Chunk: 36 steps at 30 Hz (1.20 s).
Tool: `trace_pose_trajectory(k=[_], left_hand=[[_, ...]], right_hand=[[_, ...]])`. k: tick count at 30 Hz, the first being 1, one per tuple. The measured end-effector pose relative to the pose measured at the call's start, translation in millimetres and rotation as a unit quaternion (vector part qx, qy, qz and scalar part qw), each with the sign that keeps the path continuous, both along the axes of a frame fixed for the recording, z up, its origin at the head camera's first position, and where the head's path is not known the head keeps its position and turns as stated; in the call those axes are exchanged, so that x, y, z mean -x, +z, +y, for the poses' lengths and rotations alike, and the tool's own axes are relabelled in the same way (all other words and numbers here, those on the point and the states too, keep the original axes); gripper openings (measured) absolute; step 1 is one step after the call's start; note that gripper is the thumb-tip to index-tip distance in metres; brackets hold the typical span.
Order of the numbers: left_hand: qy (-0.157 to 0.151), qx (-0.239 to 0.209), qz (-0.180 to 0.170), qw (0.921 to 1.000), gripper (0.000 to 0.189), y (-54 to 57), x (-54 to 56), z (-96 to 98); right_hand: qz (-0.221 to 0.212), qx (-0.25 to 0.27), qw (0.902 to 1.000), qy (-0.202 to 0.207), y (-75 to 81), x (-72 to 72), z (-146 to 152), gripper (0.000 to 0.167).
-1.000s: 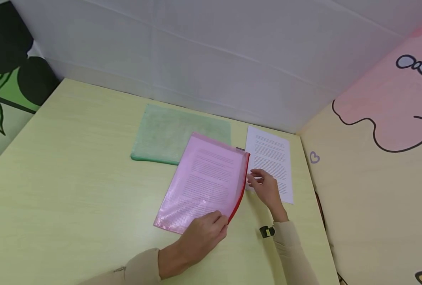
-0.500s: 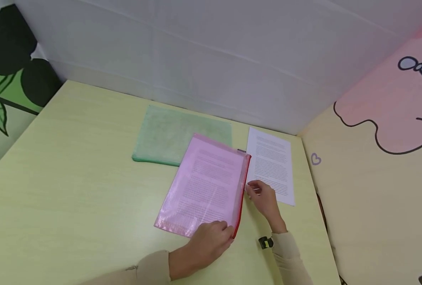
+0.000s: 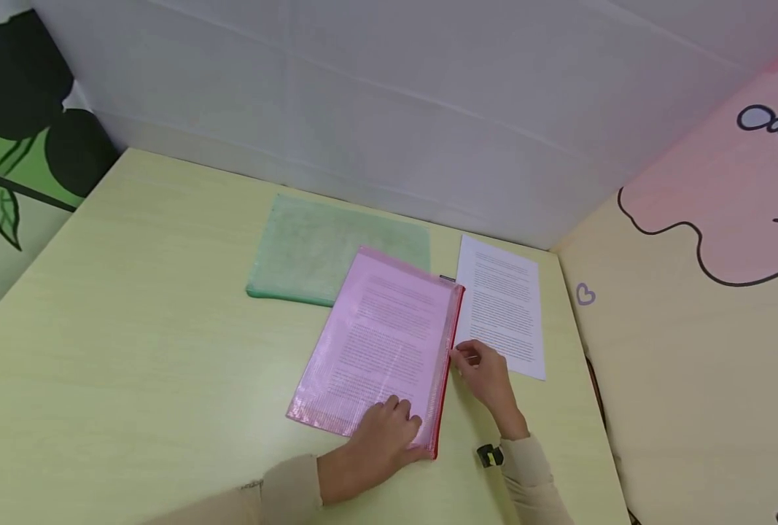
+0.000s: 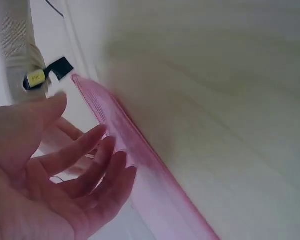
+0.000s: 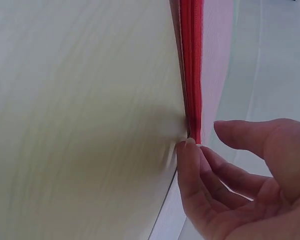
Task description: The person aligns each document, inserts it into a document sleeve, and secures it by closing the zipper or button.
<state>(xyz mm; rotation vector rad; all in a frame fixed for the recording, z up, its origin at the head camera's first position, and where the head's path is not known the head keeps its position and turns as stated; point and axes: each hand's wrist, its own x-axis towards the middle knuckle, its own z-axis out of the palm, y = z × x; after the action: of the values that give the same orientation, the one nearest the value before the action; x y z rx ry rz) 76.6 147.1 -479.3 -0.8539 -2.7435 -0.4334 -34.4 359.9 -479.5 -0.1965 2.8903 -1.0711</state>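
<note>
A pink see-through zip document bag with a red zipper edge lies on the table, a printed sheet showing through it. My left hand rests on its lower right corner. In the left wrist view the left hand's loosely bent fingers lie along the bag's edge, the thumb apart. My right hand touches the zipper edge about halfway down. The right wrist view shows a right fingertip against the red zipper, with the thumb held apart. Whether the zipper is closed cannot be told.
Behind the bag, partly under it, lies a green zip bag. A printed sheet lies to the right, and a small dark piece shows beside the bag's top corner. Walls border the table at the back and right.
My left hand has slid down and right to the bag's lower corner, and its fingers have loosened. The right hand has moved down along the zipper edge, which has straightened and lies flatter.
</note>
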Motion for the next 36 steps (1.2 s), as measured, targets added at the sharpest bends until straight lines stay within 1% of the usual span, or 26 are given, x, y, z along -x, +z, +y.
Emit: trace_pose_trajectory(k=[1,3,5,7,9,13,16,17,19,23,26,29,32,36], left_hand=[[0.004,-0.016,-0.010,0.9998,0.043,-0.2,3.4,-4.0],[0.022,-0.059,-0.047,0.9969,0.034,1.6,11.7,-14.1],[0.054,-0.103,-0.079,0.9900,0.026,3.4,21.6,-25.6],[0.090,-0.150,-0.101,0.9794,0.023,4.9,31.7,-38.1],[0.126,-0.185,-0.108,0.9686,0.022,6.2,41.6,-50.9],[0.179,-0.232,-0.126,0.9478,0.028,9.0,58.8,-75.8],[0.208,-0.251,-0.153,0.9330,0.037,10.5,69.2,-91.3],[0.214,-0.256,-0.162,0.9289,0.039,10.6,72.1,-95.7],[0.223,-0.259,-0.176,0.9230,0.042,9.7,77.5,-103.0],[0.232,-0.256,-0.199,0.9171,0.045,5.5,83.5,-113.2],[0.237,-0.248,-0.214,0.9145,0.044,2.8,84.8,-117.6],[0.243,-0.245,-0.225,0.9113,0.039,1.2,85.2,-120.3],[0.245,-0.253,-0.239,0.9050,0.033,0.3,85.8,-121.4],[0.237,-0.264,-0.259,0.8985,0.030,-0.9,86.7,-121.2]], right_hand=[[0.000,0.000,1.0000,0.000,0.3,-0.8,0.4,0.014],[0.001,0.001,1.0000,0.002,0.7,-2.4,1.2,0.016],[0.000,-0.001,1.0000,0.000,1.0,-4.0,2.0,0.019],[-0.002,-0.001,1.0000,-0.006,1.8,-5.7,2.5,0.023],[-0.003,0.000,0.9999,-0.011,2.5,-7.2,2.7,0.026],[-0.010,0.000,0.9998,-0.017,4.9,-9.6,1.2,0.028],[-0.017,0.001,0.9996,-0.020,6.1,-11.5,-1.2,0.028],[-0.019,0.002,0.9996,-0.020,6.4,-12.1,-2.1,0.028],[-0.026,0.006,0.9994,-0.023,6.3,-13.2,-4.1,0.029],[-0.040,0.012,0.9987,-0.031,6.9,-15.4,-7.7,0.030],[-0.054,0.019,0.9975,-0.041,8.3,-17.1,-10.2,0.031],[-0.072,0.034,0.9955,-0.051,8.9,-18.7,-12.3,0.033],[-0.090,0.054,0.9928,-0.057,9.7,-20.4,-13.8,0.034],[-0.109,0.079,0.9886,-0.067,11.0,-21.9,-14.8,0.036]])
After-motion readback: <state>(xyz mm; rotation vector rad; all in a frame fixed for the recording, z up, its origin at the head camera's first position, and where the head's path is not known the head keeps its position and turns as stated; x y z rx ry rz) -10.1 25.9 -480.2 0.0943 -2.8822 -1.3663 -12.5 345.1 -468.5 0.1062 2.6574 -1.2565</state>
